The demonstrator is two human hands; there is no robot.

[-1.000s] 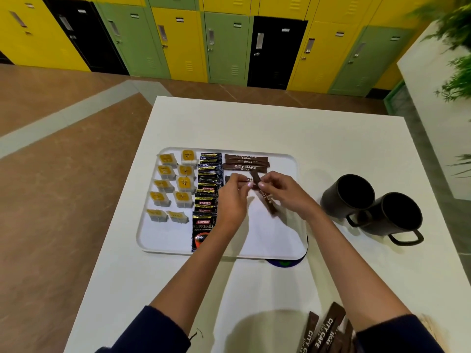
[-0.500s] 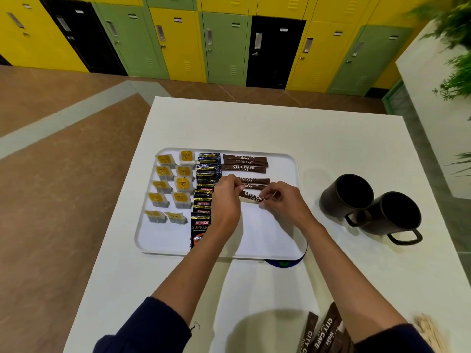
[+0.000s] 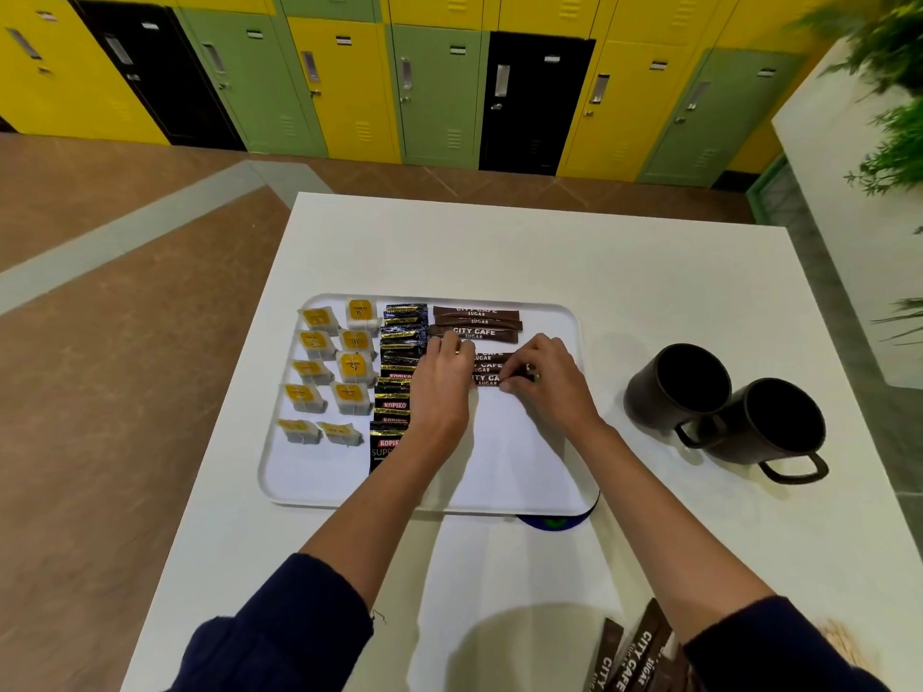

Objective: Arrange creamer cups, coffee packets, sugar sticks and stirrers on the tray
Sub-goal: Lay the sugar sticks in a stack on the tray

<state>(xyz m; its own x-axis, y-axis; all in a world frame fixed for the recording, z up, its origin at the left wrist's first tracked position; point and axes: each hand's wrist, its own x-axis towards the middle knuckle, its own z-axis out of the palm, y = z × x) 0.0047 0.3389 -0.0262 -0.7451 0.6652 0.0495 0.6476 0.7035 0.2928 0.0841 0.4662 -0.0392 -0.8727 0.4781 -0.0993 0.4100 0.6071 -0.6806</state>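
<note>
- Pinching the right end of the nearest sugar stick (image 3: 485, 380), the right hand (image 3: 547, 382) curls over the tray (image 3: 499, 472).
- The left hand (image 3: 442, 387) has bent fingers (image 3: 452, 346) covering the sticks' left ends; its grip is unclear.

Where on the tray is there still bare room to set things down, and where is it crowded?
Bare: the tray floor nearer than both hands, between the coffee packets and the right rim; also a strip nearer than the creamer cups. Crowded: the far left and middle, where left hand and right hand work at the sugar sticks.
</note>
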